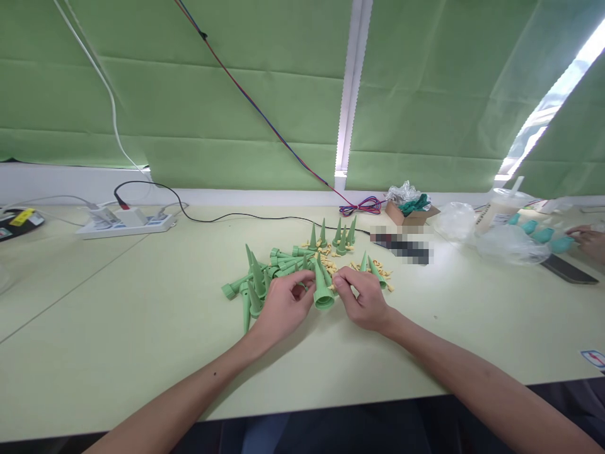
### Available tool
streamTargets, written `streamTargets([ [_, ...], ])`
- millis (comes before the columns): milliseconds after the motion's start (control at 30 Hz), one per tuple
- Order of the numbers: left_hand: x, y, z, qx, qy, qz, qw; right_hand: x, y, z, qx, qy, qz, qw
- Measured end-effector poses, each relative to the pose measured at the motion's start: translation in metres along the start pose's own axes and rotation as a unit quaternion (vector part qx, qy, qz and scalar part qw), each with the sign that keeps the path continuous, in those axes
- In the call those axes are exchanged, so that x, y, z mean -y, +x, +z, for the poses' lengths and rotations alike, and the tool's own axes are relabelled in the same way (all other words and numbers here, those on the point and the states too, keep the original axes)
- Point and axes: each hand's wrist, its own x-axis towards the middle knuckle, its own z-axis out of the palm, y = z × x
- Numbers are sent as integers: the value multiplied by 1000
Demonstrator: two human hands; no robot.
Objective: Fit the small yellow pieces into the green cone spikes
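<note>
My left hand (289,301) is closed in a pinch on a green plastic watering spike (324,296), its wide hollow end facing me and its tip pointing away. My right hand (362,296) pinches a small yellow valve (333,287) against the spike's side; fingers hide most of it. Left of and behind my left hand lies a heap of green spikes (255,277), some upright, some on their sides. Several spikes (343,239) stand farther back with yellow valves on them. Loose yellow valves (378,268) are scattered behind my right hand, around two more spikes.
A white power strip (127,224) sits at the back left, its black cable (246,214) crossing the table. Toward the back right are a small cardboard box (409,214), plastic bags (513,244), a drink cup (498,211) and a dark phone (570,269). Another person's hand (588,238) is at the right edge.
</note>
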Motion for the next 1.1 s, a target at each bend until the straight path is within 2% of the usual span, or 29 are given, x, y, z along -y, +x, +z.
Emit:
streamTargets([
  [167, -1, 0, -1, 6, -30, 19, 999, -2, 0, 1, -2, -7, 2, 1000],
  [467, -3, -3, -3, 15, -70, 6, 997, -3, 1, 2, -2, -21, 1, 1000],
  [700, -3, -2, -3, -19, -69, 26, 997, -4, 1, 2, 1, -16, -2, 1000],
  [900, -1, -4, -2, -20, -73, 34, 997, -4, 0, 2, 2, -19, 4, 1000],
  [1100, 2, -5, -1, -20, -36, 96, 995, -7, -1, 3, 0, -22, 4, 1000],
])
